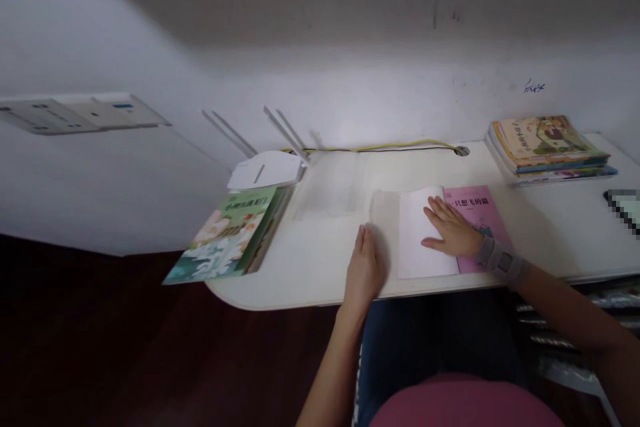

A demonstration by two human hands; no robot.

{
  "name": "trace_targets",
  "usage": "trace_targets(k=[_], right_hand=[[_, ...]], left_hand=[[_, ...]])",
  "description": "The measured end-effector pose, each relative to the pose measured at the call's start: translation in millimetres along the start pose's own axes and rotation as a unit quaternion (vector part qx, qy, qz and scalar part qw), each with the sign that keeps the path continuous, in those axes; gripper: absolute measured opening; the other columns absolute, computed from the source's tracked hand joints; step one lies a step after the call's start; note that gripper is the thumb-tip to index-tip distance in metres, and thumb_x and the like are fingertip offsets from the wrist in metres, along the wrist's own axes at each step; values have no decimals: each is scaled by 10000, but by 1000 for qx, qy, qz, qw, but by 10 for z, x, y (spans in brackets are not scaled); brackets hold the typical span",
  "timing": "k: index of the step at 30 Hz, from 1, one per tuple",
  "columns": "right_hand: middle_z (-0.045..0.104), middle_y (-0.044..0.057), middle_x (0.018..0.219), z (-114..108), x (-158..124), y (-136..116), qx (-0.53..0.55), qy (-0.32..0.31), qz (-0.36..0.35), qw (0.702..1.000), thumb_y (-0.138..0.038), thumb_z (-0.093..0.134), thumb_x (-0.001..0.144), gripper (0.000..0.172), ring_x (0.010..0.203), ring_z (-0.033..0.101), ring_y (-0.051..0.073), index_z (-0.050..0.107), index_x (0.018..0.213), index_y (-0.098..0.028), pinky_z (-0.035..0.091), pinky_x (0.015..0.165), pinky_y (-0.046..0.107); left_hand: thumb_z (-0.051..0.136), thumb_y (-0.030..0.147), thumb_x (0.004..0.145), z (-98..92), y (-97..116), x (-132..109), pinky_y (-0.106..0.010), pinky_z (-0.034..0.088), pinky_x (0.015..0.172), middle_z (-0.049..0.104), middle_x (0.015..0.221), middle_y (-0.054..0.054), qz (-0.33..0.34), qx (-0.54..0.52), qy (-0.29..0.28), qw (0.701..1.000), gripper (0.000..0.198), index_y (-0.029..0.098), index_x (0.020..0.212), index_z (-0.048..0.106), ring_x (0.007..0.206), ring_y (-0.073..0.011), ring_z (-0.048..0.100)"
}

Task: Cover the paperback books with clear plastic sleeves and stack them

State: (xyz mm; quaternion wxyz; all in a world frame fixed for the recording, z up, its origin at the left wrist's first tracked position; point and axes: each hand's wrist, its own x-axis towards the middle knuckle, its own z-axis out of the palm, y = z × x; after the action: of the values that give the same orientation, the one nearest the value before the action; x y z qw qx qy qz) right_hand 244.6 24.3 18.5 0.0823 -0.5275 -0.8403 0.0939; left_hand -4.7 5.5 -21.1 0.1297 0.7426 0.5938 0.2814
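Desktop cable hole (465, 152) holds wires (410, 141); right hand (453, 230) lies on open book (436, 263).

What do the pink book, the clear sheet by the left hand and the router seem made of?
Pink book: paper, fairly matte, with printed lettering. Clear sheet: probably thin plastic film, since it's see-through; gloss unclear. Router: likely plastic; smooth, white, no metallic shine.

Pale wall (380, 90), shadowed above — white round-cornered desk (310, 253) — dark reddish floor (150, 353).
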Motion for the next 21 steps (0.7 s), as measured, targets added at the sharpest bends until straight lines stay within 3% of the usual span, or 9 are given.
trace_targets(k=[12,15,19,21], right_hand=[[169,215,1506,59,43,-89,-19,19,-9,1000,-707,396,800,916,1405,87,300,288,1415,-38,135,1128,475],[195,210,1504,71,69,-69,34,60,4,998,-697,404,803,892,1403,117,291,307,1408,-49,172,1123,469],[287,235,1465,99,85,41,140,156,85,974,-592,268,900,755,1382,226,254,293,1403,-31,260,1100,444],[319,240,1447,122,71,83,157,166,89,970,-555,261,914,725,1370,261,258,258,1417,-34,271,1094,457]], left_hand=[[369,84,825,-1,22,12,-484,370,1052,349,1424,-259,12,14,-1,1000,522,13,1342,370,1328,-307,338],[376,82,821,-10,29,17,-476,371,1053,360,1419,-257,14,15,0,1000,520,12,1336,376,1326,-301,344],[376,90,825,-13,29,12,-482,358,1062,374,1417,-243,12,13,-1,1000,517,29,1338,383,1326,-293,348],[372,94,828,-7,27,8,-484,343,1072,375,1421,-230,10,6,3,1000,521,41,1346,378,1330,-288,342]])
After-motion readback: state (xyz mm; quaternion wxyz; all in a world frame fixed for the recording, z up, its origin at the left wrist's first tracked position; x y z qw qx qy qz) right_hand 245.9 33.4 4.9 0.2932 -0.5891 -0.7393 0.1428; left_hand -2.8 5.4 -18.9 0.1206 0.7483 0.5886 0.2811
